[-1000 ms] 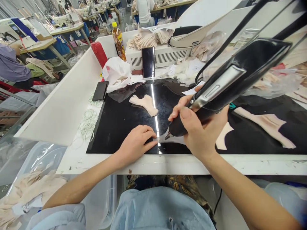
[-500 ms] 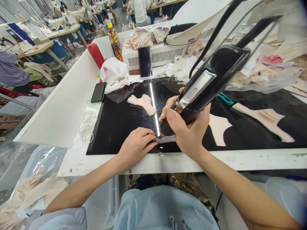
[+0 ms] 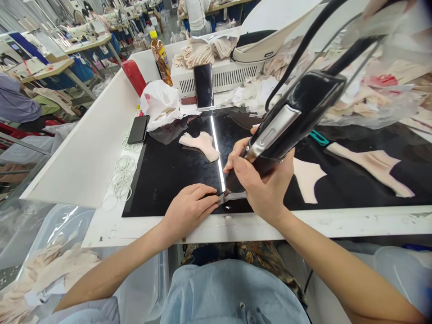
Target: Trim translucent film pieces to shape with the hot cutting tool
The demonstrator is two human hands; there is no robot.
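My right hand [image 3: 266, 186] is wrapped round a black corded handheld tool [image 3: 293, 112] with a silver lever. The tool leans up to the right, its lower end close to the black mat [image 3: 158, 180]. Under that end lies a thin greyish strip [image 3: 235, 196], partly hidden by the tool and hand. My left hand [image 3: 194, 204] rests palm down at the mat's front edge, fingers stretched out, fingertips at the strip's left end. Pale pink cut fabric pieces lie beyond my left hand [image 3: 201, 145], beside my right hand [image 3: 308, 177] and farther right [image 3: 371, 166].
A dark phone [image 3: 138, 129] and white elastic loops [image 3: 123, 177] lie left. Behind are a white plastic bag [image 3: 160, 105], an upright phone [image 3: 204, 85], a drink bottle [image 3: 161, 58] and fabric heaps. A teal cutter-like tool [image 3: 318, 137] sits right. Clear bins stand below.
My left hand has shifted slightly down and back, and more of the strip shows by its fingertips. The tool in my right hand has tilted a little; its lower end stays in place.
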